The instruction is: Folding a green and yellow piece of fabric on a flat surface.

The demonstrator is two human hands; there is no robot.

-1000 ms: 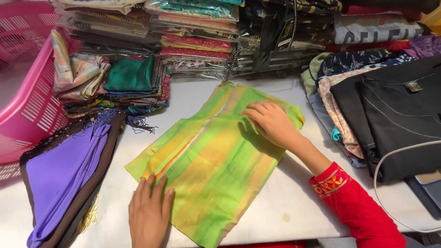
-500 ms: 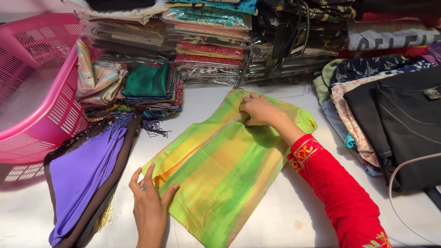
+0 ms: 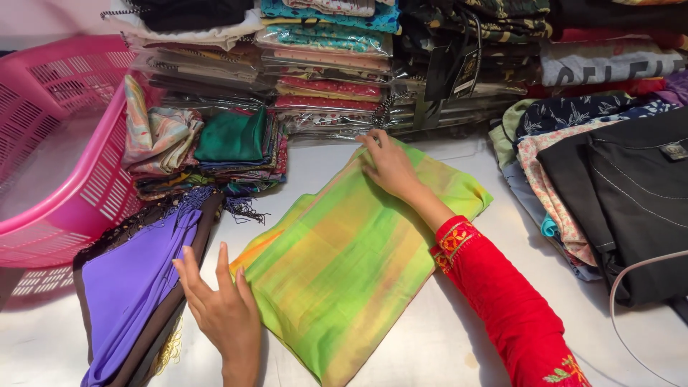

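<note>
A white bench (image 3: 444, 337) carries a folded green-yellow cloth (image 3: 344, 265) at its middle, soft, light and likely slippery, best held at its edges. The right hand (image 3: 390, 166) presses flat on its far end; the left hand (image 3: 218, 304) lies open at its near left edge.

White table (image 3: 459, 344) — evenly lit, stacked fabric packs (image 3: 330, 64) behind.

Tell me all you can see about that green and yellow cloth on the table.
The green-yellow folded cloth looks smooth and faintly shiny, with soft orange streaks. It lies flat and slantwise on the white table. The right hand presses its far end; the left hand rests at its near left edge, beside a purple cloth.
</note>
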